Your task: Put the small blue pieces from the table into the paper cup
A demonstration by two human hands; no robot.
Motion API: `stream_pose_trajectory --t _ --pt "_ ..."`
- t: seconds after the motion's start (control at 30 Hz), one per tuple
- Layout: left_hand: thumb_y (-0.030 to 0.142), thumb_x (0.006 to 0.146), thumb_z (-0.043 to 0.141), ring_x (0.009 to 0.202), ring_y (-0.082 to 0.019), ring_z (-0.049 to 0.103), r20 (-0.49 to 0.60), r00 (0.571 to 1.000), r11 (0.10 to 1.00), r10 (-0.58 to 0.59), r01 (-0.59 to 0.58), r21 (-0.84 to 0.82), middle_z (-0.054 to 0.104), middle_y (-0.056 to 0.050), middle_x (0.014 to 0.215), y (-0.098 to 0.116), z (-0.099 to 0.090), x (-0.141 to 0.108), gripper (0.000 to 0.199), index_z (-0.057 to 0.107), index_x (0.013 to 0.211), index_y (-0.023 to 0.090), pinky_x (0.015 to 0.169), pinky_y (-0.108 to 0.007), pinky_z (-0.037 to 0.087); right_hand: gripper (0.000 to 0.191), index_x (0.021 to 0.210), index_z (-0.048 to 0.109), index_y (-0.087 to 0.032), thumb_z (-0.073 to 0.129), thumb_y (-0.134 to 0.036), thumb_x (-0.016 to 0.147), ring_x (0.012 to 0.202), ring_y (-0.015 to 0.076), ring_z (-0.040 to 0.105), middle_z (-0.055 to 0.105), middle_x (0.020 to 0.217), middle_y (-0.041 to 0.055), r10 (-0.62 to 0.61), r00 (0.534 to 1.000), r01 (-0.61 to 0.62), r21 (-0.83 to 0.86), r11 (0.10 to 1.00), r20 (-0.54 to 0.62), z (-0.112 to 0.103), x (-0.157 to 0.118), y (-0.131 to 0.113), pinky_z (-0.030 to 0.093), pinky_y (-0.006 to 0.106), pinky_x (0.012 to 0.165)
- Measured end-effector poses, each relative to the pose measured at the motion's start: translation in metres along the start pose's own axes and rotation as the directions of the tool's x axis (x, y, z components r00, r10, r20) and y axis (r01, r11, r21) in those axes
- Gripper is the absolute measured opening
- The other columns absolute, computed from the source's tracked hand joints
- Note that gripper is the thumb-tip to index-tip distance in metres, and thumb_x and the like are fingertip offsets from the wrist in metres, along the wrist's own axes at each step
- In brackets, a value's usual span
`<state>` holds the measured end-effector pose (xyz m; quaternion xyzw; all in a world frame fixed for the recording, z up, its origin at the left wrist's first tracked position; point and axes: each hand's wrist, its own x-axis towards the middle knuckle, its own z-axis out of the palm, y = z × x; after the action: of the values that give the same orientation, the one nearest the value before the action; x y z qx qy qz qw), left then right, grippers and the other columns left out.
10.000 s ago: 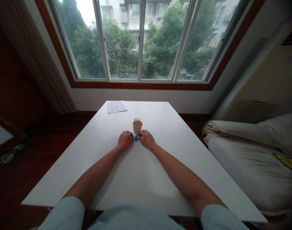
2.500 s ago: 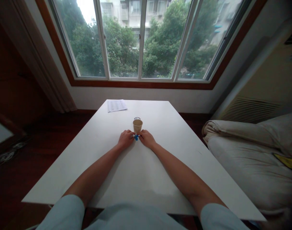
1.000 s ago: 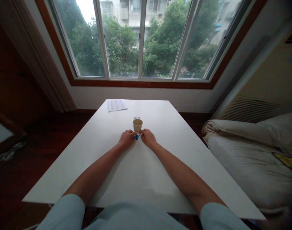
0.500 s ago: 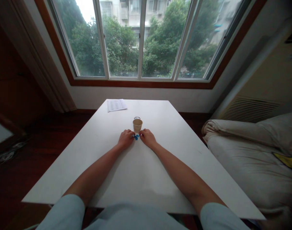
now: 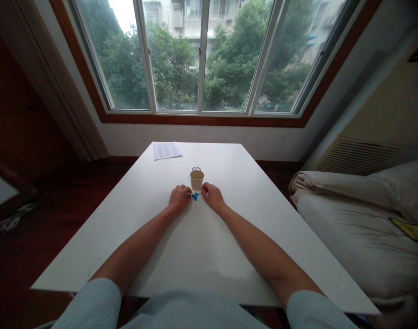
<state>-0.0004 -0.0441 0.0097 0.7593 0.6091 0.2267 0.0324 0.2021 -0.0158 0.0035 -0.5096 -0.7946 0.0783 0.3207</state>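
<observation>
A tan paper cup (image 5: 197, 181) stands upright near the middle of the white table (image 5: 195, 246). Just in front of it lies a small cluster of blue pieces (image 5: 195, 197), too small to name. My left hand (image 5: 180, 197) rests left of them, its fingers curled and fingertips close to the pieces. On the other side is my right hand (image 5: 212, 196), with thumb and forefinger pinched beside the cup's base. Whatever either hand may hold is too small to make out.
Behind the cup is a thin dark ring-like item (image 5: 195, 168). Printed paper sheets (image 5: 167, 150) lie at the table's far left corner. A covered sofa or bed (image 5: 335, 228) stands along the right side, and a window (image 5: 200, 59) is beyond the table.
My hands have drawn slightly apart, the right fingertips moving right and up, away from the blue pieces. More of the blue cluster shows between them. The cup has not moved.
</observation>
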Motion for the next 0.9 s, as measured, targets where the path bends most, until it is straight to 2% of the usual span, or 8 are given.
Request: stream_pose_trajectory --t 0.27,0.4,0.53,0.63,0.77,0.9 --pt "0.016 0.091 0.058 0.098 -0.022 0.058 0.007 1.0 1.0 -0.026 0.026 -0.012 0.069 -0.005 0.097 0.001 0.004 0.0 0.022 0.07 0.108 0.025 0.088 -0.033 0.044 0.016 0.094 0.061 -0.021 0.046 -0.017 0.092 0.082 0.0195 0.055 0.063 0.086 0.0036 -0.059 0.984 0.078 0.115 0.99 -0.165 0.006 0.002 0.008 0.042 0.029 0.075" --pt "0.015 0.09 0.057 0.095 -0.021 0.059 -0.013 1.0 1.0 -0.008 0.007 -0.026 0.069 -0.005 0.098 -0.001 0.007 0.0 0.021 0.069 0.105 0.025 0.085 -0.032 0.043 0.021 0.095 0.065 -0.021 0.046 -0.013 0.091 0.087 0.0216 0.056 0.064 0.09 0.0053 -0.096 0.976 0.122 0.123 0.985 -0.197 0.007 0.003 0.01 0.044 0.032 0.08" --pt "0.015 0.09 0.059 0.092 -0.02 0.059 -0.038 0.999 0.999 0.007 -0.009 -0.05 0.068 -0.005 0.095 -0.003 0.009 0.001 0.015 0.068 0.097 0.024 0.082 -0.031 0.042 0.024 0.088 0.068 -0.022 0.048 -0.009 0.089 0.091 0.0224 0.057 0.064 0.09 0.006 -0.116 0.974 0.142 0.125 0.982 -0.194 0.006 0.003 0.011 0.046 0.034 0.084" --pt "0.016 0.089 0.06 0.09 -0.02 0.058 -0.042 0.999 0.997 0.029 -0.032 -0.064 0.066 -0.005 0.092 -0.004 0.009 0.001 0.01 0.067 0.091 0.023 0.08 -0.03 0.042 0.025 0.086 0.07 -0.022 0.049 -0.008 0.087 0.092 0.0227 0.058 0.065 0.09 0.0061 -0.108 0.967 0.144 0.145 0.979 -0.232 0.005 0.003 0.01 0.048 0.036 0.086" --pt "0.019 0.089 0.061 0.089 -0.019 0.057 -0.034 0.997 0.994 0.072 -0.074 -0.078 0.066 -0.005 0.091 -0.004 0.008 0.0 0.008 0.068 0.087 0.022 0.078 -0.03 0.042 0.028 0.095 0.071 -0.022 0.047 -0.01 0.089 0.096 0.0241 0.059 0.067 0.095 0.0073 -0.095 0.945 0.154 0.171 0.973 -0.313 0.003 0.004 0.007 0.051 0.039 0.088" --pt "0.022 0.09 0.062 0.09 -0.019 0.057 -0.034 0.995 0.991 0.094 -0.096 -0.088 0.066 -0.005 0.093 -0.004 0.007 0.0 0.009 0.07 0.086 0.022 0.078 -0.03 0.042 0.031 0.115 0.069 -0.022 0.046 -0.017 0.095 0.107 0.0259 0.059 0.068 0.111 0.009 -0.116 0.914 0.189 0.156 0.969 -0.388 -0.001 0.003 0.002 0.051 0.044 0.097"
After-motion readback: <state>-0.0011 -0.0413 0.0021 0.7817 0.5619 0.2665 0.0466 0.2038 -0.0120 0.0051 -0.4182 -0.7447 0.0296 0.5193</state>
